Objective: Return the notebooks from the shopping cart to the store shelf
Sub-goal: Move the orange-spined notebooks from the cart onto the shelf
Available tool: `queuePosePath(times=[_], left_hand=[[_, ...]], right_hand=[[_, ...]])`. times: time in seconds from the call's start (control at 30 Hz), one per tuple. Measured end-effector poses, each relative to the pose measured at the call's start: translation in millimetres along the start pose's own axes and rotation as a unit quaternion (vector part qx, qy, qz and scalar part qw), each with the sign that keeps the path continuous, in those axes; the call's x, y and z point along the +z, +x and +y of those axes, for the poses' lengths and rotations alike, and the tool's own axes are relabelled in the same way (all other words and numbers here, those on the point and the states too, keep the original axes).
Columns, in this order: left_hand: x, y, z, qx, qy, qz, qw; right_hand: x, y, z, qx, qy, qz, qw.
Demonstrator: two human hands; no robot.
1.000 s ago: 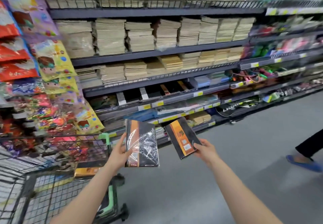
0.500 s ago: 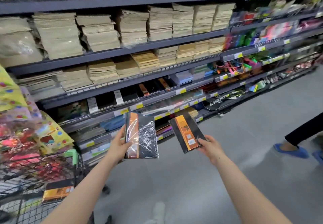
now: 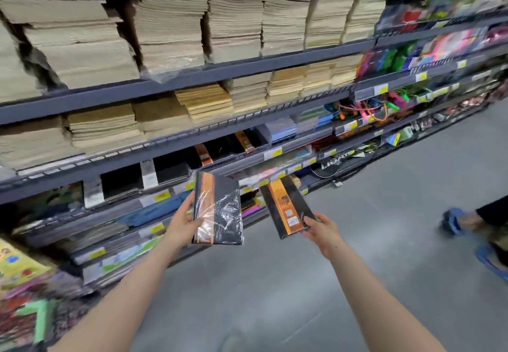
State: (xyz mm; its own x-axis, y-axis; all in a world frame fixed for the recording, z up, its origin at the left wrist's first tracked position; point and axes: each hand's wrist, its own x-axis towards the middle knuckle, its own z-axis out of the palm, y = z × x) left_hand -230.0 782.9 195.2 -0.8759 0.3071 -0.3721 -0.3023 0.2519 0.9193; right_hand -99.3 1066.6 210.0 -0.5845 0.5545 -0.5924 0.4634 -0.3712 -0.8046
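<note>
My left hand (image 3: pixel 182 224) grips a black notebook with an orange stripe (image 3: pixel 218 210), wrapped in shiny plastic, by its left edge. My right hand (image 3: pixel 321 230) pinches the lower corner of a smaller black and orange notebook (image 3: pixel 286 206), tilted to the left. Both are held out in front of the store shelf (image 3: pixel 176 82). Similar black and orange notebooks (image 3: pixel 203 153) stand on a middle shelf just above my hands. The shopping cart is nearly out of view; only a green piece (image 3: pixel 41 321) shows at the lower left.
Stacks of beige paper notebooks (image 3: pixel 170 27) fill the upper shelves. Coloured stationery (image 3: pixel 384 101) hangs to the right. Another person's feet in blue slippers (image 3: pixel 453 219) stand on the grey floor at the right. Colourful packets (image 3: pixel 16 266) sit at the lower left.
My view has swung right and closer to the shelf, so the cart has slid out at the left. Both hands keep their notebooks, carried toward the shelf.
</note>
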Motion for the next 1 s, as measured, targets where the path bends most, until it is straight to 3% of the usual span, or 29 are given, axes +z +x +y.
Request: queuePosePath(times=[0.4,0.63,0.87,1.0], left_hand=[[22,55,52,-0.030,-0.055,0.048,0.997],[62,81,55,-0.024,-0.077,0.140,0.987],[77,126,26,-0.060,-0.126,0.217,0.966],[70,155,16,-0.077,-0.146,0.236,0.958]], right_hand=[[19,66,-95,-0.003,-0.025,-0.069,0.997],[22,138,-144,0.018,-0.031,-0.129,0.991],[50,220,-146,0.069,-0.058,-0.169,0.982],[86,261,-136,0.086,-0.017,-0.158,0.983]])
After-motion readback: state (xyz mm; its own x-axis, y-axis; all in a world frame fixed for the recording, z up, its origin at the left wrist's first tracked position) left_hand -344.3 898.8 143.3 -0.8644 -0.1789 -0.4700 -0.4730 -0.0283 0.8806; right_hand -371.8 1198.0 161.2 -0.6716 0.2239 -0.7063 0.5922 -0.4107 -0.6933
